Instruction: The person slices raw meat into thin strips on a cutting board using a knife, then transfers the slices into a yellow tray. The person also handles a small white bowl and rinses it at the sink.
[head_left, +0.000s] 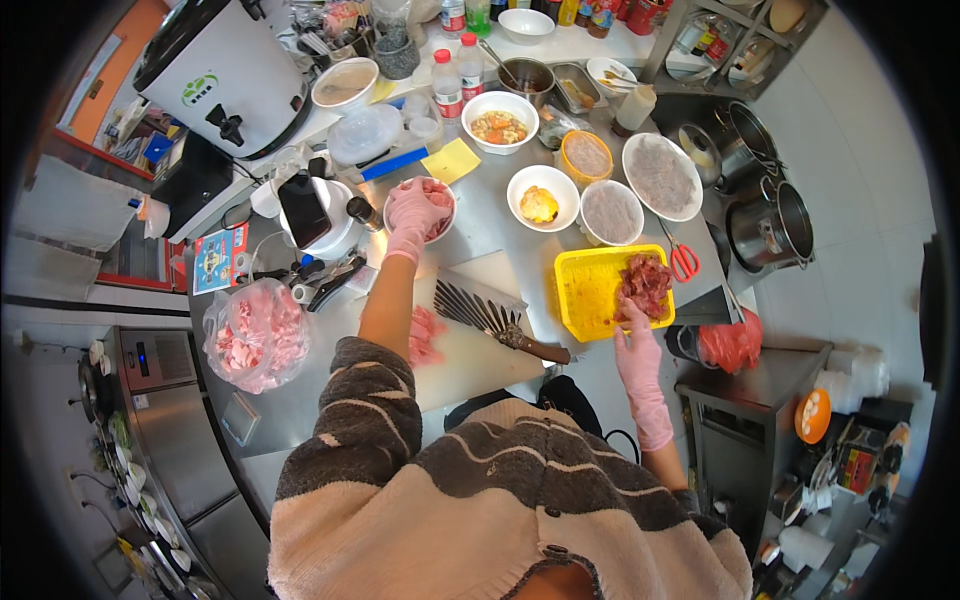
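My left hand (412, 214), in a pink glove, reaches into a white bowl (453, 225) of raw pink meat (438, 196); its fingertips are hidden, so I cannot tell whether they grip any. My right hand (637, 341), gloved too, is at the front rim of a yellow plastic tray (589, 289). Its fingers touch a heap of dark red raw meat (646, 279) at the tray's right end. Between my hands a cleaver (480, 304) with a dark-patterned blade lies on a white cutting board (472, 367). Pale meat slices (425, 337) rest left of the blade.
At left sits a clear bag of raw meat (255, 334), near a phone (304, 208). Red-handled scissors (683, 261) lie behind the tray's right corner. Beyond are a bowl with egg yolk (540, 204), film-covered containers (611, 212) and water bottles (448, 88). Steel pots (772, 225) stand right.
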